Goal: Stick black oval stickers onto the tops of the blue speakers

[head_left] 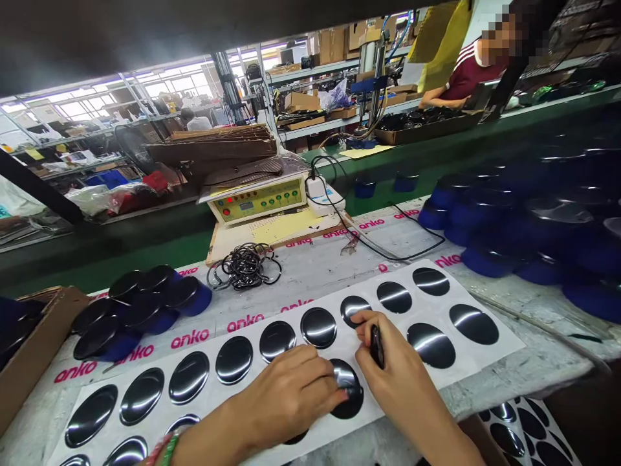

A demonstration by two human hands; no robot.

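A white sheet [388,323] bearing rows of glossy black round stickers lies slantwise over the bench. My left hand [288,395] is over its middle, fingers bent together, with fingertips against the left side of one black round sticker [350,395]. Whatever those fingers may pinch is hidden. Just to the right, my right hand [395,362] is closed around a short dark tool [377,346]; its kind does not show. The index fingertip of that hand is at the lower edge of another black round sticker [354,309] in the far row.
Blue cups with black tops [143,301] cluster at left, beside a cardboard box [48,343]. More blue cups [495,233] pile at right. Behind lie black rings [246,265], a control box [259,197] and a cable [412,249]. A person [473,74] sits across the bench.
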